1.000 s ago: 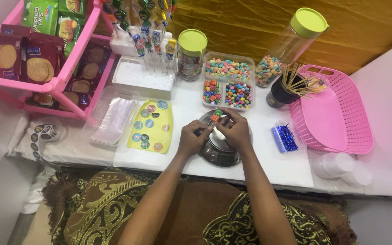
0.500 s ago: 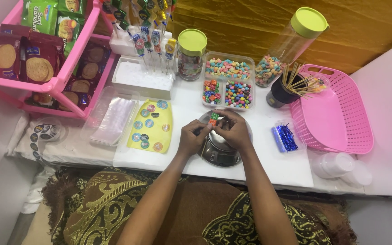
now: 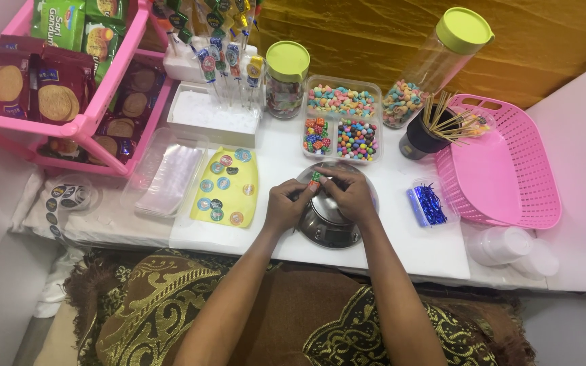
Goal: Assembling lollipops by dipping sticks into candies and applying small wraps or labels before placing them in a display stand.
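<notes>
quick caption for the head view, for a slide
Both hands, left hand and right hand, work small colourful candies over a round scale.

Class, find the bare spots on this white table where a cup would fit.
Free: the strip between the scale and the blue tray, running to the front edge. Crowded: the back, with jars and the candy tray, and the left, with the yellow sheet.
</notes>
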